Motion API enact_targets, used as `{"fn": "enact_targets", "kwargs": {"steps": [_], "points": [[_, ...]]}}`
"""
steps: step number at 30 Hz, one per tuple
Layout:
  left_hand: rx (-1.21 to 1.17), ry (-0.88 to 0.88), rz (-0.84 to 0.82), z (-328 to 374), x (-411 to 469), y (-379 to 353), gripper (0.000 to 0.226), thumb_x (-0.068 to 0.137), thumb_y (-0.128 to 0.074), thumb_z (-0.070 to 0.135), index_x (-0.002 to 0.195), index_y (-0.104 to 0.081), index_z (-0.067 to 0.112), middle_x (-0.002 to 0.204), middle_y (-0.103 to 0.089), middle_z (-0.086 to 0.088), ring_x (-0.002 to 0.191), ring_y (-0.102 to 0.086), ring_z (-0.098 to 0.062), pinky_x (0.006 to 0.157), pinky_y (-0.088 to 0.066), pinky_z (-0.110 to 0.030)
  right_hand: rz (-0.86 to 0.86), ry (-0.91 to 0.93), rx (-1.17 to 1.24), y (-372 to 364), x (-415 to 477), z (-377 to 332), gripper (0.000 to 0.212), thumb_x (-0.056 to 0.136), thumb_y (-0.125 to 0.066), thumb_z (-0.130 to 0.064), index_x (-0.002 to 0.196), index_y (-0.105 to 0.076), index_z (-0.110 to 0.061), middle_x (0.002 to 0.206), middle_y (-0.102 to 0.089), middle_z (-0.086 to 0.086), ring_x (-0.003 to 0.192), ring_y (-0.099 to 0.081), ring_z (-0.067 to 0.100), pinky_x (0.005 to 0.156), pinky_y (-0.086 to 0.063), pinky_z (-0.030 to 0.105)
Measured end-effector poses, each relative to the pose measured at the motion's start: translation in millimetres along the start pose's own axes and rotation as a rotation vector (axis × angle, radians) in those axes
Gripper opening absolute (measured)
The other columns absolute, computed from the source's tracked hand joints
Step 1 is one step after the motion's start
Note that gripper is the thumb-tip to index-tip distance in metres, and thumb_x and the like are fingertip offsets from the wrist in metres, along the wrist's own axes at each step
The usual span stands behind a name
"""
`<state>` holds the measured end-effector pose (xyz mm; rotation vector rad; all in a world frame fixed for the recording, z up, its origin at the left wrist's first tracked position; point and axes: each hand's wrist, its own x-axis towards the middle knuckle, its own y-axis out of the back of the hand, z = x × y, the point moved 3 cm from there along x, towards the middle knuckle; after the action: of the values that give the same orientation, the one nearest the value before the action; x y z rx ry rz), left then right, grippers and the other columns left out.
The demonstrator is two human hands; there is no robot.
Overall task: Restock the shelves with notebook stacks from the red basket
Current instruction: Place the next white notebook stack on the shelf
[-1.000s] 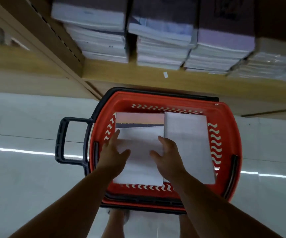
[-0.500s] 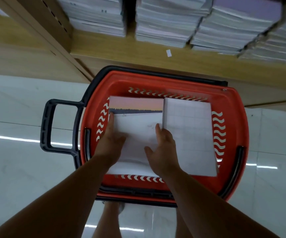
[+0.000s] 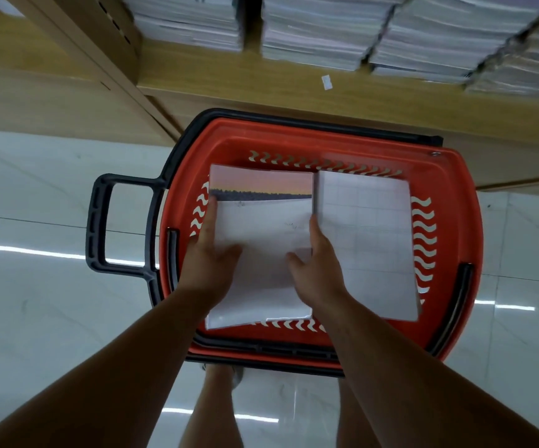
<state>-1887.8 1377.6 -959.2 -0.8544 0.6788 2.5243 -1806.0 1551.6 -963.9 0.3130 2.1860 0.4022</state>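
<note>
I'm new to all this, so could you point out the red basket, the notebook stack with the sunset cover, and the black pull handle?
red basket (image 3: 449, 202), head view, right inner wall.
sunset-cover notebook stack (image 3: 261, 221), head view, top cover.
black pull handle (image 3: 95, 221), head view, outer bar.

shelf stacks (image 3: 319, 30): tops cropped | left stack (image 3: 261, 240): sides hidden (fingers (image 3: 208, 218) cover)
</note>
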Motion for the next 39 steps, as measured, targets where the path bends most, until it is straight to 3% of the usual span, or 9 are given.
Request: {"fn": "enact_targets", "kwargs": {"steps": [3, 9, 14, 19, 22, 27, 32, 34, 39], "points": [[0.001, -0.018, 0.003, 2, -8, 6, 0.099, 0.097, -0.063, 0.016, 0.142, 0.003, 0.075, 0.141, -0.046, -0.004, 0.122, -0.055, -0.027, 0.096, -0.053, -0.058, -0.018, -0.018, 0.052, 2, 3, -5, 0.076, 0.103, -0.057, -0.019, 0.162, -0.011, -0.032, 0.166, -0.025, -0.003, 0.151, -0.029, 0.02, 0.1, -0.03, 0.019], [-0.072, -0.043, -0.045, 11, -16, 4, 0.104, 0.095, -0.062, 0.003, 0.15, 0.003, 0.064, 0.133, -0.044, 0.015, 0.12, -0.05, -0.014, 0.098, -0.053, -0.049, -0.028, -0.05, 0.105, 2, 4, -12, 0.079, 0.102, -0.06, -0.022, 0.162, -0.012, -0.033, 0.164, -0.026, -0.002, 0.15, -0.03, 0.022, 0.099, -0.032, 0.022], [-0.131, -0.106, -0.078, 37, -22, 12, 0.101, 0.092, -0.062, -0.002, 0.152, -0.01, 0.06, 0.146, -0.044, 0.011, 0.128, -0.05, -0.017, 0.097, -0.055, -0.055, -0.07, -0.091, 0.215, 6, -3, -21, 0.075, 0.101, -0.061, -0.024, 0.16, -0.018, -0.036, 0.159, -0.034, 0.002, 0.146, -0.035, 0.026, 0.104, -0.038, 0.033], [-0.209, -0.169, -0.118, 81, -55, 32, 0.093, 0.092, -0.062, -0.003, 0.155, -0.02, 0.05, 0.145, -0.052, 0.008, 0.13, -0.055, -0.018, 0.095, -0.056, -0.053, -0.116, -0.109, 0.41, 22, -35, -39, 0.066, 0.098, -0.063, -0.037, 0.156, -0.032, -0.041, 0.161, -0.036, -0.007, 0.146, -0.036, 0.021, 0.117, -0.029, 0.043], [-0.281, -0.2, -0.144, 112, -88, 51, 0.089, 0.092, -0.059, -0.01, 0.156, -0.024, 0.042, 0.142, -0.057, 0.001, 0.127, -0.059, -0.025, 0.092, -0.057, -0.054, -0.181, -0.106, 0.501, 30, -61, -55, 0.063, 0.094, -0.066, -0.044, 0.15, -0.037, -0.053, 0.149, -0.049, -0.011, 0.127, -0.053, 0.011, 0.106, -0.042, 0.035], [-0.375, -0.106, -0.082, 166, -158, 86, 0.091, 0.093, -0.059, -0.009, 0.146, -0.033, 0.06, 0.129, -0.068, 0.005, 0.114, -0.069, -0.022, 0.087, -0.059, -0.048, -0.327, -0.109, 0.553, 50, -122, -95, 0.06, 0.096, -0.058, -0.05, 0.146, -0.029, -0.065, 0.125, -0.053, -0.028, 0.109, -0.057, -0.002, 0.08, -0.051, 0.016], [-0.421, -0.066, -0.075, 234, -234, 124, 0.086, 0.091, -0.058, -0.01, 0.14, -0.043, 0.06, 0.119, -0.074, 0.003, 0.103, -0.073, -0.025, 0.081, -0.061, -0.048, -0.374, -0.138, 0.606, 87, -201, -145, 0.058, 0.096, -0.059, -0.052, 0.141, -0.028, -0.072, 0.122, -0.055, -0.031, 0.114, -0.058, 0.002, 0.099, -0.049, 0.031], [-0.44, -0.09, -0.071, 265, -264, 138, 0.083, 0.091, -0.057, -0.01, 0.131, -0.049, 0.063, 0.121, -0.073, 0.004, 0.104, -0.073, -0.022, 0.076, -0.062, -0.04, -0.389, -0.114, 0.64, 102, -232, -169, 0.059, 0.098, -0.058, -0.048, 0.143, -0.026, -0.069, 0.121, -0.057, -0.03, 0.111, -0.062, 0.001, 0.093, -0.051, 0.026], [-0.41, -0.218, -0.192, 333, -324, 177, 0.084, 0.09, -0.059, -0.005, 0.145, -0.039, 0.055, 0.134, -0.066, 0.001, 0.116, -0.067, -0.027, 0.082, -0.06, -0.041, -0.365, 0.044, 0.631, 152, -308, -225, 0.06, 0.101, -0.058, -0.04, 0.143, -0.028, -0.07, 0.122, -0.069, -0.02, 0.104, -0.071, 0.004, 0.086, -0.059, 0.03]]}}
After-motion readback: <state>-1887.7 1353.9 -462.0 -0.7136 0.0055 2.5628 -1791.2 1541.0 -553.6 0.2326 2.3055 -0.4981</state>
